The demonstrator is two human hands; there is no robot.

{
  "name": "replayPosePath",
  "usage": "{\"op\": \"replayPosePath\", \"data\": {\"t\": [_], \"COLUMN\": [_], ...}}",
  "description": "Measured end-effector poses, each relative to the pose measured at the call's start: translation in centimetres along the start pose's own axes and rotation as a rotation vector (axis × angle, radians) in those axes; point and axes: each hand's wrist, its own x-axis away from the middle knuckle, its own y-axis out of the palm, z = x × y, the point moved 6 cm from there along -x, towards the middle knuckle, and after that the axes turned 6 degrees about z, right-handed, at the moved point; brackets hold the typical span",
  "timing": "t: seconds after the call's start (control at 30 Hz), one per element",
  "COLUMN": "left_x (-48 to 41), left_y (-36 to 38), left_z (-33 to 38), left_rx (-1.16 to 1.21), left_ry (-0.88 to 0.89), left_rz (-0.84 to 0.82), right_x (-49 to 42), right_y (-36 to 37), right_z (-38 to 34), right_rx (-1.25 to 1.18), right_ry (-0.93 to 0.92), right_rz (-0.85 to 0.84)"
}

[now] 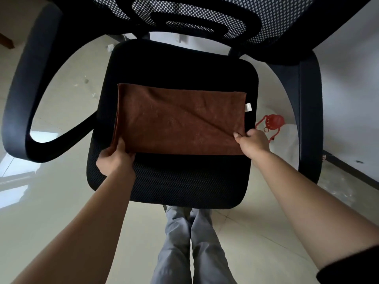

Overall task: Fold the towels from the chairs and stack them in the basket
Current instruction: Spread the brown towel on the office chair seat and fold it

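On the chair seat [178, 64], across its middle, lies a brown towel [178, 117] folded to a flat strip; the left hand [114, 158] pinches its near left corner, the right hand [253, 140] its near right corner; it looks soft, light and limp, likely to sag, so corners are the sensible hold; no basket is in view.
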Motion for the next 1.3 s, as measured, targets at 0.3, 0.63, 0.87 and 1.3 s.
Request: {"op": "replayPosePath", "data": {"t": [0.3, 0.63, 0.87, 1.3], "left_x": [-1.9, -2.4, -2.5, 0.4], "left_y": [-1.8, -1.0, -1.1, -2.3], "left_z": [-1.2, -1.3, -1.5, 1.0], "left_rx": [-0.067, -0.151, -0.142, -0.477], "left_ry": [-0.031, 0.041, 0.037, 0.383], "left_rz": [-0.017, -0.001, 0.004, 0.157], "right_x": [-0.1, -5.3, -5.5, 2.2], "right_y": [-1.0, -1.8, -1.4, 0.4], "right_z": [-2.9, -6.4, -6.0, 1.1], "right_rx": [0.005, -0.069, -0.149, 0.034], "right_ry": [-0.165, -0.239, -0.188, -0.219], "right_rz": [0.173, 0.283, 0.324, 0.247]}}
